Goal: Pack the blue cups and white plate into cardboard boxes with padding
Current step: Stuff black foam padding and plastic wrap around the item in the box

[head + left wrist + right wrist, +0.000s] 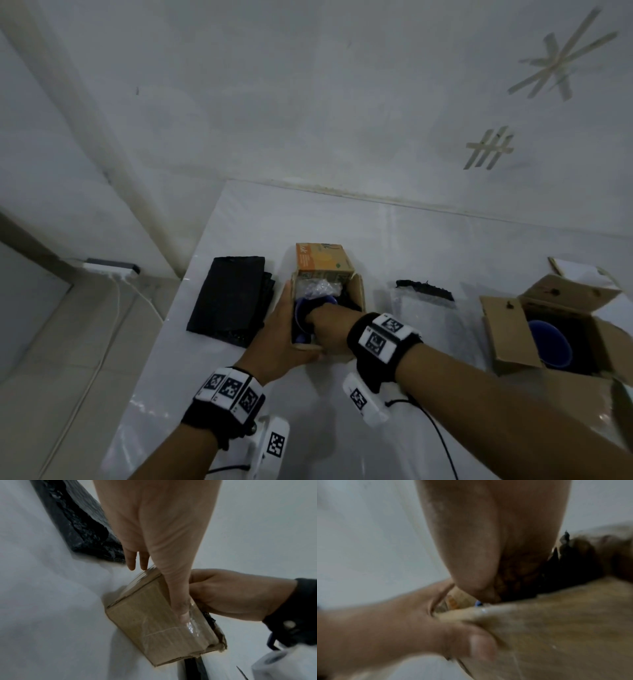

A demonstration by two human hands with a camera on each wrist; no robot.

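A small open cardboard box (358, 294) stands mid-table, its orange printed flap (322, 262) raised at the back. Inside lie clear bubble wrap (317, 287) and a blue cup (301, 318). My left hand (279, 325) holds the box's near left corner, fingers flat along the left wall and thumb across the front (183, 609). My right hand (329, 325) reaches down into the box with bent fingers on the cup; its fingertips are hidden. The right wrist view shows only a sliver of the blue cup (478, 603) beside black padding (556, 574).
Folded black padding (233, 301) lies left of the box. A bubble-wrap sheet with a black strip (424, 294) lies to its right. At the far right a larger open box (510, 329) holds another blue cup (551, 342). The table's left edge drops to the floor.
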